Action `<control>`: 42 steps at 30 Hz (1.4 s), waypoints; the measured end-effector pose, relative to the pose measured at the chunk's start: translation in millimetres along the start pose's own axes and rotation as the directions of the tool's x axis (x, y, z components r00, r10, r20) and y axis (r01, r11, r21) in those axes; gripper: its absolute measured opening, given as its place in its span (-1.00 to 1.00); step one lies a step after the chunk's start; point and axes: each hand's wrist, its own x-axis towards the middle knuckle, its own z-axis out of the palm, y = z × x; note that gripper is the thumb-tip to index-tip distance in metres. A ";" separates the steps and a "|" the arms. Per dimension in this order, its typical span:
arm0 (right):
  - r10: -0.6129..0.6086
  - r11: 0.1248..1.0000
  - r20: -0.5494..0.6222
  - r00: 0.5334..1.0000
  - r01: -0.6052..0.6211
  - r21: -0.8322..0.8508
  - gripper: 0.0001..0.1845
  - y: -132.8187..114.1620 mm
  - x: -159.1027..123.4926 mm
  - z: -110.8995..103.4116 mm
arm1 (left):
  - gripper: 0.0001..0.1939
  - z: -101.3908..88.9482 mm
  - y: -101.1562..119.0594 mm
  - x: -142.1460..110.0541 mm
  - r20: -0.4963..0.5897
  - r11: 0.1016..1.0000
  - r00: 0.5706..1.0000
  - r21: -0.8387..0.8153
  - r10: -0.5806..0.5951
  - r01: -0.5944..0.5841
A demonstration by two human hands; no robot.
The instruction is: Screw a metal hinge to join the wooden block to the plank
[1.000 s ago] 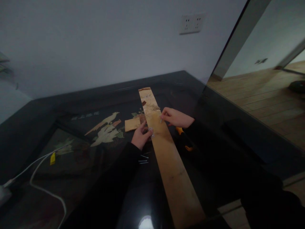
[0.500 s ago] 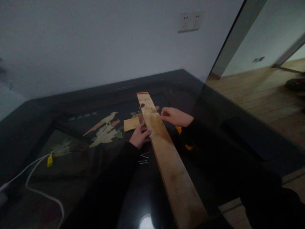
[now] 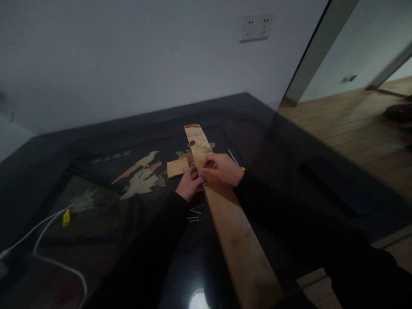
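A long wooden board [image 3: 236, 231] lies across the dark table, running away from me. My left hand [image 3: 188, 184] is closed at the board's left edge, thumb and fingers pinching a small metal bracket [image 3: 204, 183] against it. Over the board is my right hand [image 3: 225, 168], its fingertips pinched together at the bracket around a small screw that is mostly hidden. Several loose screws [image 3: 194, 219] lie on the table just below my left hand. A short wooden piece [image 3: 177, 168] sits to the left of the board.
Behind my right hand shows a screwdriver shaft [image 3: 233, 157] with a bit of yellow handle. A white cable with a yellow tag [image 3: 66, 218] runs along the left. The wall with a socket [image 3: 256, 27] stands behind the table [image 3: 144, 121].
My right hand has moved left and nearer, from the board's right edge to the bracket, bringing the screw with it. The screwdriver shaft has come into sight. My left hand stays put.
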 end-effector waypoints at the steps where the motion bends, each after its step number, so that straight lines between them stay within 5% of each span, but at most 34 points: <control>1: -0.001 1.000 0.000 1.000 0.001 -0.008 -0.95 0.9 -0.1 0.2 | -0.47 -0.2 -0.2 0.1 0.001 1.000 1.000 0.000 0.001 -0.001; 12: -0.056 0.995 0.010 0.998 0.057 -0.087 -0.95 0.3 -2.0 2.4 | 0.00 -4.7 -8.0 0.7 0.031 0.991 0.993 0.067 0.113 -0.115; 23: -0.079 0.989 0.044 0.996 0.084 -0.123 -0.90 1.7 -1.7 1.0 | -0.74 -10.2 -16.3 8.7 0.054 0.932 0.959 0.229 0.277 -0.282; 42: -0.100 0.985 0.073 0.992 0.109 -0.135 -0.81 0.4 -2.0 -2.3 | -0.59 -6.7 -14.9 5.9 0.028 0.955 0.973 0.184 0.231 -0.232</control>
